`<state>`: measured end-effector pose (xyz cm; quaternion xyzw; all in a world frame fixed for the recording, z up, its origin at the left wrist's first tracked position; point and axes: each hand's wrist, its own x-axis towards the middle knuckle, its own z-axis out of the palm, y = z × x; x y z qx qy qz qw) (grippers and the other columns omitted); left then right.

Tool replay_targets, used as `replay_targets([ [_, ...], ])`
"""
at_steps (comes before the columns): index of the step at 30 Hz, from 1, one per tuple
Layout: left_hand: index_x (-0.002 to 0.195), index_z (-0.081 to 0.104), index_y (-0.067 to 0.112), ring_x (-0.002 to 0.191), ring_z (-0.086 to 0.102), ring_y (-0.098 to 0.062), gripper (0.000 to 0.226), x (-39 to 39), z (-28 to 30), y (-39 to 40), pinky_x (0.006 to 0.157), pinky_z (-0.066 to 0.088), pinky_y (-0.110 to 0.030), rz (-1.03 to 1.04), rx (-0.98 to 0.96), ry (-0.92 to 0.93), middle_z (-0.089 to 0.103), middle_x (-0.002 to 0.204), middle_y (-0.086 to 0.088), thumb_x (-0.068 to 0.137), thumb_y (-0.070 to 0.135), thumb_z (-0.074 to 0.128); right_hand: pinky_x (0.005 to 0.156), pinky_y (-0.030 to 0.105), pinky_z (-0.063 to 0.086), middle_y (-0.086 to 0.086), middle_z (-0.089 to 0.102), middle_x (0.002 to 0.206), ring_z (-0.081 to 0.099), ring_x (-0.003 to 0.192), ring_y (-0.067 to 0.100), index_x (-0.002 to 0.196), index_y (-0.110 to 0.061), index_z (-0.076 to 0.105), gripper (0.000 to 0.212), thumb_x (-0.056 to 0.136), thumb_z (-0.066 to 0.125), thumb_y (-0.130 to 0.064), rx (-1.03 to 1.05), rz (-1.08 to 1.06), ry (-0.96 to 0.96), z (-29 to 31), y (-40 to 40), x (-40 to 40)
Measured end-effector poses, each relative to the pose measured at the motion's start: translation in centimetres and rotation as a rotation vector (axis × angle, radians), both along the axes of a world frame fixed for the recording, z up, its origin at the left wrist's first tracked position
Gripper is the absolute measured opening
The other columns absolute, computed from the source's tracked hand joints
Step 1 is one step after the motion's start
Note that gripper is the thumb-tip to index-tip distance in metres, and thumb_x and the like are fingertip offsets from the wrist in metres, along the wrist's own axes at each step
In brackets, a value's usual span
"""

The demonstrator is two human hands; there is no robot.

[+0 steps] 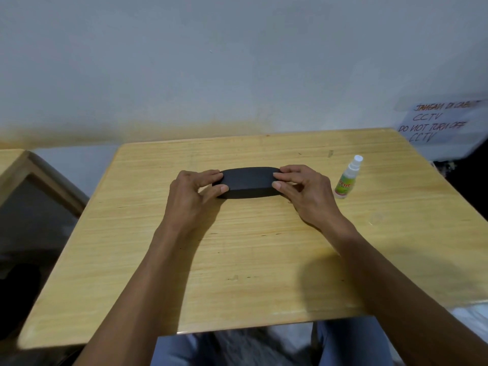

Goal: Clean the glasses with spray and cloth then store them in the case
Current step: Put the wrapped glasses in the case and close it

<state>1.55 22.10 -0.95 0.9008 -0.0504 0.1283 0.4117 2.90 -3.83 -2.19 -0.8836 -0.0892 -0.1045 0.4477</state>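
While both hands' fingers [211, 177] grip the closed case [248, 182], wooden table [264, 260], pale wall [211, 62]

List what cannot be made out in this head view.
- Inside of the black case: lid closed, so whether glasses or cloth are in it is hidden.
- Case ends: covered by the left hand and right hand.
- Spray bottle label: too small and blurred.
- Wall note: top line blurred.

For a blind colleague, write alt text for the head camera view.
Left hand and right hand grip the ends of a closed black glasses case on a wooden table. A small spray bottle stands right of it.
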Motion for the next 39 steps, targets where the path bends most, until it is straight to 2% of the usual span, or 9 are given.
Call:
replay_targets([
  [3,0.120,0.072,0.023,0.120,0.054,-0.013,0.038,0.0,-0.2,0.0,0.099,0.045,-0.029,0.009,0.036,-0.005,0.068,0.127,0.007,0.086,0.038,0.073,0.080,0.000,0.042,-0.006,0.065,0.127,0.058,0.110,0.002,0.118,-0.021,0.075,0.027,0.092,0.072,-0.027,-0.015,-0.001,-0.008,0.0,0.1,-0.1],
  [8,0.123,0.070,0.022,0.121,0.053,-0.017,0.045,-0.3,-0.3,0.1,0.101,0.046,-0.040,0.021,0.066,0.001,0.067,0.129,0.007,0.083,0.042,0.074,0.084,0.002,0.045,-0.004,0.065,0.125,0.060,0.101,0.000,0.123,-0.025,0.072,0.035,0.089,0.074,-0.033,-0.008,-0.004,0.003,-0.2,0.1,-0.4],
  [13,0.130,0.064,0.024,0.121,0.058,-0.024,0.065,-1.2,-0.9,-1.1,0.097,0.050,-0.043,0.075,0.126,0.019,0.068,0.129,-0.003,0.073,0.051,0.079,0.097,0.024,0.048,-0.015,0.060,0.118,0.056,0.113,0.007,0.139,-0.027,0.059,0.063,0.082,0.081,-0.040,-0.059,0.000,0.057,-0.8,0.6,-1.1],
  [19,0.131,0.064,0.022,0.096,0.067,-0.031,0.061,-1.2,-0.3,-2.1,0.085,0.052,-0.038,0.145,0.158,-0.032,0.075,0.105,-0.013,0.077,0.047,0.078,0.096,0.043,0.054,0.002,0.071,0.122,0.060,0.116,0.020,0.141,-0.021,0.057,0.065,0.083,0.079,-0.039,-0.113,-0.017,-0.036,-0.7,1.7,-0.2],
  [20,0.130,0.064,0.019,0.095,0.067,-0.033,0.061,2.1,0.1,-2.1,0.085,0.052,-0.040,0.166,0.150,-0.069,0.075,0.103,-0.015,0.077,0.045,0.078,0.094,0.044,0.054,0.002,0.071,0.120,0.060,0.115,0.021,0.141,-0.021,0.057,0.064,0.083,0.079,-0.039,-0.100,-0.033,-0.045,-0.5,1.7,3.2],
  [25,0.127,0.067,0.022,0.101,0.067,-0.030,0.058,5.5,0.2,-1.7,0.086,0.054,-0.045,0.192,0.131,-0.107,0.075,0.110,-0.010,0.076,0.048,0.078,0.090,0.043,0.055,0.001,0.073,0.115,0.062,0.110,0.022,0.138,-0.021,0.060,0.061,0.083,0.079,-0.039,-0.087,-0.056,-0.089,0.0,2.2,6.5],
  [28,0.129,0.065,0.029,0.108,0.065,-0.022,0.059,6.1,0.1,-1.6,0.090,0.053,-0.041,0.179,0.059,-0.072,0.073,0.117,-0.005,0.076,0.053,0.077,0.093,0.041,0.054,0.000,0.071,0.121,0.059,0.115,0.021,0.139,-0.024,0.059,0.060,0.084,0.079,-0.040,-0.060,-0.080,-0.078,0.2,2.1,6.5],
  [33,0.131,0.064,0.026,0.112,0.062,-0.025,0.059,7.3,0.8,-1.5,0.084,0.042,-0.025,0.158,0.043,-0.054,0.071,0.121,-0.008,0.077,0.044,0.079,0.094,0.030,0.047,0.000,0.069,0.127,0.056,0.121,0.019,0.137,-0.026,0.061,0.059,0.084,0.080,-0.039,-0.013,-0.101,-0.075,0.8,2.5,7.3],
  [39,0.132,0.063,0.021,0.116,0.063,-0.021,0.061,10.8,0.5,-0.8,0.089,0.046,-0.026,0.161,-0.010,-0.031,0.071,0.125,-0.005,0.077,0.042,0.080,0.093,0.026,0.043,0.001,0.067,0.128,0.054,0.118,0.017,0.139,-0.025,0.059,0.060,0.085,0.079,-0.037,0.001,-0.095,-0.038,1.2,3.6,10.6],
])
